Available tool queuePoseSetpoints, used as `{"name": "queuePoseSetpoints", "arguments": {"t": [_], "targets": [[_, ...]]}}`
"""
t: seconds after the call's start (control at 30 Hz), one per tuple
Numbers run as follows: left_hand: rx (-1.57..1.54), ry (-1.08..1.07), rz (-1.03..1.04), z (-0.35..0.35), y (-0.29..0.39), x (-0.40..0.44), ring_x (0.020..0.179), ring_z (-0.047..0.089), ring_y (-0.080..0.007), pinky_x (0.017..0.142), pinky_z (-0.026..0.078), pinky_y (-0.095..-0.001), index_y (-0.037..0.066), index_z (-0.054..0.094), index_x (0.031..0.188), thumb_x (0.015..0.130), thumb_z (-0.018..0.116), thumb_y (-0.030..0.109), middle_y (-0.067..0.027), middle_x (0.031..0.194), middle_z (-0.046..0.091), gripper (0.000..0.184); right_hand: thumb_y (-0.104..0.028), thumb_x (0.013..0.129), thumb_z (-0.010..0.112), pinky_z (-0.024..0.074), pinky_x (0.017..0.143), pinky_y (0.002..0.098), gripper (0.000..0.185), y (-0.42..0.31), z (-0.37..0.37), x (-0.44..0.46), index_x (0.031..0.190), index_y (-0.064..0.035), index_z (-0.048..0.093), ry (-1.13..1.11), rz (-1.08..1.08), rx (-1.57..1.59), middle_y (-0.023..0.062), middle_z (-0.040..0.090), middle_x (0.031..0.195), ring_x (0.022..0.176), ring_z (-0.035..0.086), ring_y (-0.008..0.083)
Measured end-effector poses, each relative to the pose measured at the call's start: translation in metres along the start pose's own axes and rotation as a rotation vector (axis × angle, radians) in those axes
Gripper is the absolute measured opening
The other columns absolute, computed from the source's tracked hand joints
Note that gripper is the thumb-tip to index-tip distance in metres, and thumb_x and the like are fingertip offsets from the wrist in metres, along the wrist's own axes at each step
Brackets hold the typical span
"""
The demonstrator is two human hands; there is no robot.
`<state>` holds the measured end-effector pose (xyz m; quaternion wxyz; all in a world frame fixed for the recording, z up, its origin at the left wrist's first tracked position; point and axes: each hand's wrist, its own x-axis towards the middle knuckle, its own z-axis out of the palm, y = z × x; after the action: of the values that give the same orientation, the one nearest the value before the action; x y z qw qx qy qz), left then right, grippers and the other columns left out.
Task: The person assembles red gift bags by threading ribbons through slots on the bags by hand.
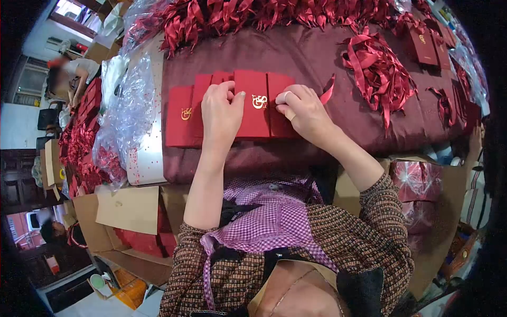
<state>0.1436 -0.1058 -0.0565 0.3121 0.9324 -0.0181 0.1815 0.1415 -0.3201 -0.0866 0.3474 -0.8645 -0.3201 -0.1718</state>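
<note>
Several flat red boxes or bags [179,111] with gold lettering overlap in a row on the dark red cloth in front of me. My left hand [223,112] rests over the middle ones, its fingers curled and the thumb against them. At the right end, my right hand [305,113] has its fingers pinched together over the edge of the lettered red piece [251,119]. Whatever lies between the fingertips of either hand is too small to make out. A loose red ribbon end [328,90] shows just beyond my right hand; I cannot tell whether it is held.
A heap of red ribbons [377,74] lies to the right, and more ribbons [227,18] line the back. Clear plastic [127,111] covers the left side. Open cartons [127,211] and wrapped red packs [417,182] stand near me. Another person [79,74] is at the far left.
</note>
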Motion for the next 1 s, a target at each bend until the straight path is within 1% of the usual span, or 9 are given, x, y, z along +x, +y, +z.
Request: {"name": "queuePoseSetpoints", "arguments": {"t": [0.1,0.17,0.3,0.4,0.47,0.53,0.6,0.73,1.0], "targets": [[-0.038,-0.010,-0.043,0.001,0.001,0.002,0.068,0.058,-0.0102,0.064,0.048,-0.0257,-0.004,0.065,0.100,0.078,0.071,0.009,-0.0050,0.075,0.062,0.026,-0.007,0.079,0.068,0.0434,0.082,0.0382,0.015,0.002,0.003,0.002,0.092,-0.0055,0.061,0.002,0.068,0.068,0.0101,0.060,0.095,0.094,0.057,0.0301],[-0.289,-0.099,-0.273,-0.002,0.009,0.006,0.070,0.057,-0.0088,0.064,0.048,-0.0237,-0.004,0.065,0.103,0.081,0.068,0.007,-0.0039,0.078,0.063,0.026,-0.006,0.078,0.068,0.0438,0.081,0.0381,0.013,0.006,0.004,0.005,0.088,-0.0046,0.060,0.004,0.100,0.164,0.0099,0.062,0.089,0.090,0.059,0.0304],[-0.400,-0.114,-0.266,-0.002,0.015,0.011,0.071,0.057,-0.0075,0.065,0.047,-0.0218,-0.005,0.063,0.107,0.083,0.067,0.007,-0.0031,0.082,0.064,0.028,-0.004,0.079,0.068,0.0464,0.076,0.0366,0.011,0.009,0.006,0.008,0.088,-0.0024,0.062,0.044,0.109,0.249,0.0110,0.064,0.083,0.082,0.062,0.0290],[-0.528,-0.172,-0.294,-0.002,0.017,0.011,0.070,0.058,-0.0090,0.062,0.048,-0.0250,-0.009,0.062,0.106,0.082,0.067,0.008,-0.0069,0.081,0.066,0.030,-0.003,0.081,0.068,0.0485,0.069,0.0344,0.009,0.008,0.004,0.011,0.088,-0.0008,0.063,0.018,0.244,0.381,0.0125,0.066,0.081,0.076,0.064,0.0263],[-0.686,-0.169,-0.321,0.001,0.012,0.010,0.072,0.056,-0.0062,0.063,0.047,-0.0218,-0.008,0.062,0.109,0.082,0.066,0.006,-0.0035,0.082,0.065,0.030,-0.003,0.083,0.068,0.0490,0.065,0.0320,0.009,0.007,-0.002,0.017,0.090,-0.0005,0.064,0.000,0.285,0.515,0.0130,0.067,0.080,0.072,0.064,0.0234],[-0.709,-0.158,-0.307,-0.004,0.018,0.007,0.072,0.056,-0.0058,0.064,0.046,-0.0211,-0.008,0.063,0.109,0.083,0.065,0.004,-0.0031,0.082,0.065,0.028,-0.004,0.083,0.067,0.0488,0.069,0.0332,0.009,-0.002,-0.009,0.026,0.091,-0.0010,0.064,-0.004,0.324,0.530,0.0120,0.067,0.082,0.075,0.063,0.0244],[-0.732,-0.142,-0.296,-0.009,0.022,0.004,0.073,0.056,-0.0055,0.065,0.046,-0.0204,-0.008,0.063,0.108,0.084,0.064,0.003,-0.0027,0.083,0.065,0.026,-0.008,0.081,0.069,0.0467,0.074,0.0388,0.010,-0.008,-0.010,0.032,0.086,-0.0008,0.064,0.129,0.200,0.378,0.0143,0.067,0.081,0.076,0.063,0.0316],[-0.805,-0.131,-0.300,-0.015,0.027,-0.003,0.073,0.054,-0.0039,0.066,0.045,-0.0187,-0.007,0.064,0.107,0.084,0.064,-0.001,-0.0006,0.084,0.064,0.024,-0.013,0.082,0.068,0.0406,0.081,0.0366,0.010,-0.016,-0.010,0.045,0.086,-0.0052,0.062,0.175,0.086,0.254,0.0105,0.067,0.085,0.080,0.062,0.0292],[-0.846,-0.091,-0.279,-0.022,0.033,-0.012,0.074,0.052,-0.0032,0.067,0.045,-0.0180,-0.005,0.064,0.110,0.084,0.064,-0.002,0.0013,0.086,0.062,0.026,-0.013,0.082,0.066,0.0391,0.075,0.0386,0.010,-0.025,-0.006,0.056,0.083,-0.0049,0.059,0.195,-0.097,0.154,0.0103,0.066,0.082,0.077,0.061,0.0289]]}}
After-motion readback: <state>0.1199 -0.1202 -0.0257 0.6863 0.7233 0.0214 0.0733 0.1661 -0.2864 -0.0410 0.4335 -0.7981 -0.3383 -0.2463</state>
